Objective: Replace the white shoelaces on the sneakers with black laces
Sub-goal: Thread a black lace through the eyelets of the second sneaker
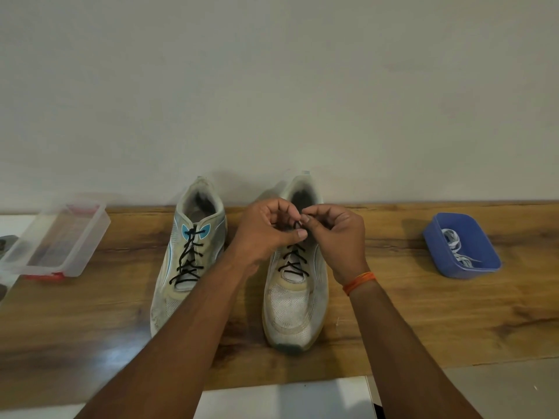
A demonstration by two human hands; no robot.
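Black lace (298,225) is held between both hands, just above the tongue of the right sneaker (295,285). The left hand (269,234) has its fingers curled and its thumb stretched toward the other hand, and it seems to pinch one part of the lace. The right hand (335,234) also has curled fingers, and its thumb and first finger pinch the lace close to the left thumb. The two hands almost touch each other. An orange thread band (360,282) sits on the right wrist.

Below the hands, the black lace crosses through the lower eyelets of this sneaker. How the top ends are arranged I cannot tell, because the hands cover them.

Just beside it stands the left sneaker (187,255), with its own black lace (189,260) crossing up to the top; the left forearm covers part of its toe. Both sneakers stand on a wooden table (408,313), heels near the wall (272,86).

Well apart on the right is a blue tub (487,267) with white laces (455,247) lying inside. On the left side rests a clear plastic box (90,246) with red clips.
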